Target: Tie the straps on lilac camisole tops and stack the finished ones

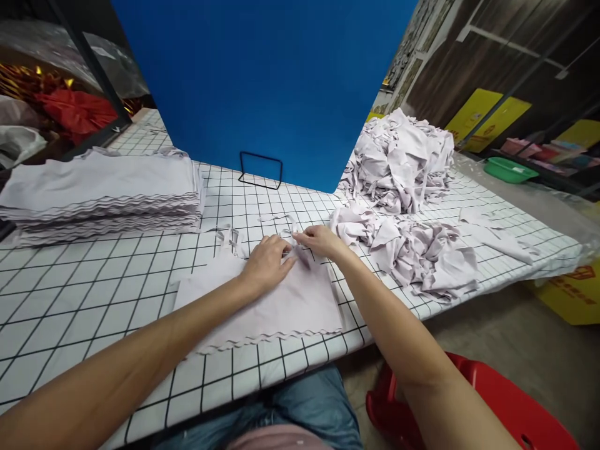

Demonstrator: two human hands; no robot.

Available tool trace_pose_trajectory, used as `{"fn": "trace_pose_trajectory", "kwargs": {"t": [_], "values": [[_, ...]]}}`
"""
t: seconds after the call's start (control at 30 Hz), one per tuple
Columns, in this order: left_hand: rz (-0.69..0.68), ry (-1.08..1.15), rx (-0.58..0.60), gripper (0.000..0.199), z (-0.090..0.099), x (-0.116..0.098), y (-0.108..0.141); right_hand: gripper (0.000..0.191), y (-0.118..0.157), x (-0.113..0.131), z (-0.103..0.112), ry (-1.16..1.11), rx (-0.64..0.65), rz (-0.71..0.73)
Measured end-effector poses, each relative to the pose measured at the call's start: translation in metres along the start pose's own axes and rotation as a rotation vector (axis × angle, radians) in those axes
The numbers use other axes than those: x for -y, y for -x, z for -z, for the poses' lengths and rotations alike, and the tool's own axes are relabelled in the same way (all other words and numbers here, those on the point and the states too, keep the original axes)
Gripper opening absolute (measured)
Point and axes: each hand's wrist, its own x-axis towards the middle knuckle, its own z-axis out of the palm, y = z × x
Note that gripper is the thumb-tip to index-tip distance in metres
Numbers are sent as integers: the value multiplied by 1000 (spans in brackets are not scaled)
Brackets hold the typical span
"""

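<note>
A pale lilac-grey cloth piece (281, 312) with a wavy lower edge lies flat before me, and its top edge has narrow strips (229, 237) of the same cloth. My left hand (265, 264) rests on its upper part, palm down, thumb apart from the bent fingers. Just right of it, my right hand (319, 241) is closed at the top edge, pinching a thin cloth strip (287, 234). The fingertips of the right hand partly hide where the strip meets the cloth.
A tall stack of cloth pieces (103, 187) stands at left. Crumpled cloth heaps (398, 159) lie at right on the checked table (140, 300). Beyond my hands rise a blue panel (267, 81) and a black wire frame (260, 170). A red stool (506, 400) stands below right.
</note>
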Motion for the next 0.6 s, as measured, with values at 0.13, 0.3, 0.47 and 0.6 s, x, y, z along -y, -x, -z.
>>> {"fn": "trace_pose_trajectory", "kwargs": {"t": [0.13, 0.3, 0.47, 0.6], "values": [[146, 69, 71, 25, 1, -1, -26, 40, -14, -3, -10, -86, 83, -69], [251, 260, 40, 23, -9, 1, -35, 30, -2, -5, -8, -457, 118, -72], [175, 372, -57, 16, -19, 8, -32, 20, 13, -3, -9, -360, -29, 21], [155, 401, -68, 16, -22, 10, -32, 34, 17, -4, -7, 120, -257, 465]]}}
